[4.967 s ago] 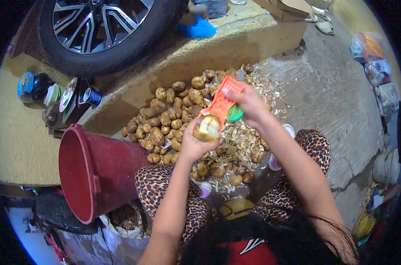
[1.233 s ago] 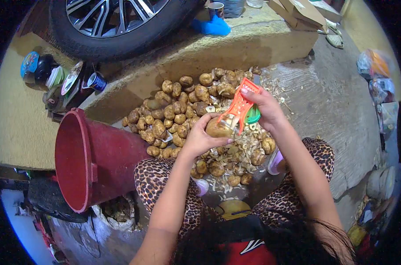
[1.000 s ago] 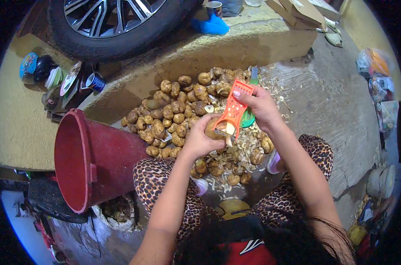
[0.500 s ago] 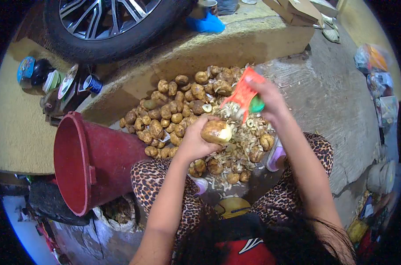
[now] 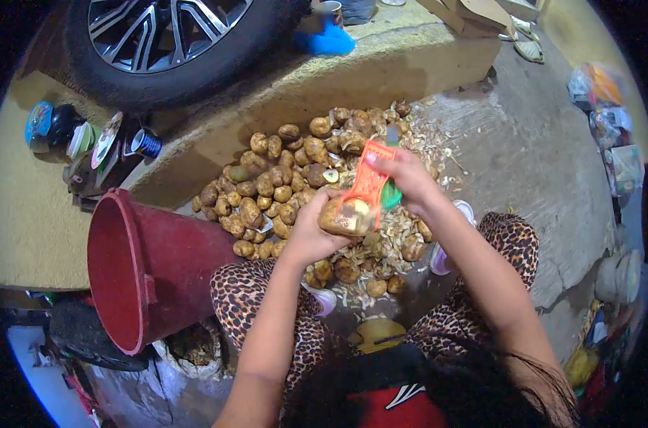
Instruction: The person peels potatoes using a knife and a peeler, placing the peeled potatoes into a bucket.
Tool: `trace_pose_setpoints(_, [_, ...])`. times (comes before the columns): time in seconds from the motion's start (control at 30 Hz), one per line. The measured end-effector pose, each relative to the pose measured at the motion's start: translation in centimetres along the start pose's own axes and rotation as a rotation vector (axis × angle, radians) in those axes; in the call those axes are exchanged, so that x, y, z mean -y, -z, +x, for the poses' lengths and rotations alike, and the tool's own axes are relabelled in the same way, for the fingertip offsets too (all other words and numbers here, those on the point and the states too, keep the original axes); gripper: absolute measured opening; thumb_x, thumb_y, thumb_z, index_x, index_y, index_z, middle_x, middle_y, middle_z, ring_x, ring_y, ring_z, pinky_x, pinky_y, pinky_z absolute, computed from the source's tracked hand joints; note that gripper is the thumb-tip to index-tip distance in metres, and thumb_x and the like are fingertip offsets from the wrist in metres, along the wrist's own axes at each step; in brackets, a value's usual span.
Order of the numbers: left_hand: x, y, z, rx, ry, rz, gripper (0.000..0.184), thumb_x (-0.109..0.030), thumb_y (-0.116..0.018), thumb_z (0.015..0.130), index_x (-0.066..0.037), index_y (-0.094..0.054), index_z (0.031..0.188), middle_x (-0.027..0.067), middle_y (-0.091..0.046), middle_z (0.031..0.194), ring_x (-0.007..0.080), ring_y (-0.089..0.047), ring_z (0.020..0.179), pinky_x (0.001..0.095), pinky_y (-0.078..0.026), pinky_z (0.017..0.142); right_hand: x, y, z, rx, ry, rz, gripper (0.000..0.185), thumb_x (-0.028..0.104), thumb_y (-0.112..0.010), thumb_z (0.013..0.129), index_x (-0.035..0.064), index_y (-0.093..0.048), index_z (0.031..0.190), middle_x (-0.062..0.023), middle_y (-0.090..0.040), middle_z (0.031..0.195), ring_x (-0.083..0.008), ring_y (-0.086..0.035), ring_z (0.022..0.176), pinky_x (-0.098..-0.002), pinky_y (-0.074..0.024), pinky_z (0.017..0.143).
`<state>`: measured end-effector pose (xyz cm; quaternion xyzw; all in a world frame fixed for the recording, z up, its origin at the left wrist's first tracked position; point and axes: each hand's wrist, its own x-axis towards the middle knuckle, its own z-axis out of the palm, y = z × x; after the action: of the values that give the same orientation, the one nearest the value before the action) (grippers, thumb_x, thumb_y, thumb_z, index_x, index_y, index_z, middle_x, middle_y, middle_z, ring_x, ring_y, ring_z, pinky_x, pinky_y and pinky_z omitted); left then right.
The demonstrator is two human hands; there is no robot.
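My left hand (image 5: 315,230) is wrapped round a brown potato (image 5: 344,217) with a pale peeled patch at its right end. In my right hand (image 5: 408,180) is an orange peeler (image 5: 370,175), its lower end against the potato's peeled end. The same hand also holds a green thing (image 5: 391,194); a blurred grey tip stands above the fingers, and I cannot tell whether it belongs to the green thing. Beneath both hands lie a heap of unpeeled potatoes (image 5: 264,184) and a spread of peelings (image 5: 395,239).
A large red bucket (image 5: 188,239) leans on its side at the left. Behind the heap runs a concrete step (image 5: 409,68) bearing a car wheel (image 5: 185,89) and a blue cup (image 5: 147,143). Plastic bags (image 5: 613,118) line the right side.
My right hand has moved left and slightly down, bringing the peeler from above and right of the potato onto its peeled end. The left hand keeps hold of the potato, slightly shifted left.
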<state>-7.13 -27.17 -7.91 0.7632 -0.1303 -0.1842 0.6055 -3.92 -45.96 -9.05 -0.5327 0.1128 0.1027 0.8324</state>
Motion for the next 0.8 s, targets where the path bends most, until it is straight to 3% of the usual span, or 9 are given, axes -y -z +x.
trace_pose_setpoints(0.13, [1.2,0.8,0.1,-0.043,-0.126,0.020,0.065,0.000,-0.071,0.050,-0.007,-0.044,0.108,0.0033,-0.053,0.101,0.0141,-0.053,0.096,0.0287,-0.042,0.087,0.5,3.7,2.9,-0.312,0.235,-0.121,0.017,0.010,-0.061,0.080,-0.0011,-0.059,0.092,-0.0065,-0.063,0.080,-0.0133,-0.060,0.070,-0.0275,-0.0488,0.064])
trace_pose_setpoints(0.17, [1.8,0.9,0.4,-0.079,-0.130,-0.017,0.065,0.000,-0.072,0.050,-0.007,-0.043,0.108,0.0031,-0.053,0.101,0.0147,-0.053,0.096,0.0290,-0.042,0.087,0.5,4.3,3.1,-0.267,0.214,-0.015,0.020,0.012,-0.063,0.079,-0.0016,-0.059,0.093,-0.0067,-0.063,0.079,-0.0130,-0.060,0.069,-0.0272,-0.0477,0.062])
trace_pose_setpoints(0.27, [2.7,0.9,0.9,-0.126,-0.108,-0.138,0.067,-0.003,-0.077,0.053,-0.009,-0.039,0.107,0.0044,-0.051,0.101,0.0152,-0.053,0.093,0.0284,-0.046,0.081,1.4,3.2,1.4,-0.393,0.522,-0.536,0.023,0.016,-0.065,0.076,-0.0011,-0.059,0.089,-0.0095,-0.063,0.077,-0.0174,-0.060,0.066,-0.0288,-0.0465,0.061])
trace_pose_setpoints(0.3, [2.7,1.0,0.9,-0.110,-0.056,-0.252,0.065,-0.003,-0.078,0.055,-0.009,-0.038,0.106,0.0057,-0.050,0.101,0.0143,-0.052,0.094,0.0274,-0.047,0.079,2.2,3.2,0.8,-0.453,0.690,-0.895,0.026,0.020,-0.067,0.073,-0.0011,-0.058,0.085,-0.0124,-0.060,0.072,-0.0229,-0.058,0.063,-0.0317,-0.0450,0.060])
trace_pose_setpoints(0.37, [2.3,1.5,0.8,-0.042,-0.005,-0.468,0.062,-0.007,-0.077,0.059,-0.006,-0.040,0.109,0.0071,-0.052,0.101,0.0133,-0.055,0.089,0.0241,-0.051,0.070,2.6,3.5,1.2,-0.407,0.734,-0.847,0.027,0.022,-0.068,0.071,-0.0008,-0.058,0.083,-0.0136,-0.058,0.069,-0.0255,-0.056,0.062,-0.0329,-0.0439,0.059])
trace_pose_setpoints(0.6, [4.0,0.9,1.2,0.088,0.059,-1.214,0.045,-0.022,-0.052,0.083,0.000,-0.043,0.121,0.0140,-0.056,0.110,0.0203,-0.059,0.094,0.0281,-0.054,0.070,2.9,4.2,1.4,-0.367,0.637,-0.838,0.028,0.024,-0.066,0.073,-0.0004,-0.057,0.081,-0.0136,-0.056,0.065,-0.0207,-0.055,0.060,-0.0337,-0.0420,0.056])
trace_pose_setpoints(0.67, [4.9,-0.6,1.7,-0.114,0.225,-1.244,0.041,-0.028,-0.046,0.086,-0.001,-0.046,0.117,0.0142,-0.057,0.108,0.0239,-0.057,0.098,0.0370,-0.050,0.081,1.3,3.1,1.1,-0.365,0.561,-0.737,0.028,0.024,-0.066,0.073,-0.0001,-0.056,0.082,-0.0141,-0.056,0.066,-0.0213,-0.055,0.060,-0.0344,-0.0420,0.056])
trace_pose_setpoints(0.77, [5.2,-3.7,2.1,-0.297,0.612,-1.266,0.040,-0.036,-0.042,0.088,-0.003,-0.047,0.110,0.0121,-0.057,0.106,0.0252,-0.057,0.095,0.0408,-0.048,0.081,-2.3,-0.6,0.3,-0.411,0.499,-0.593,0.027,0.023,-0.065,0.074,0.0002,-0.055,0.085,-0.0155,-0.056,0.068,-0.0248,-0.056,0.060,-0.0357,-0.0423,0.057])
trace_pose_setpoints(0.8, [7.3,-3.7,1.9,-0.207,0.561,-1.457,0.042,-0.038,-0.041,0.089,-0.003,-0.046,0.111,0.0118,-0.056,0.107,0.0250,-0.056,0.095,0.0405,-0.048,0.079,-2.6,-1.4,-0.3,-0.405,0.509,-0.656,0.027,0.023,-0.065,0.075,0.0002,-0.055,0.086,-0.0161,-0.057,0.069,-0.0261,-0.056,0.060,-0.0360,-0.0425,0.057])
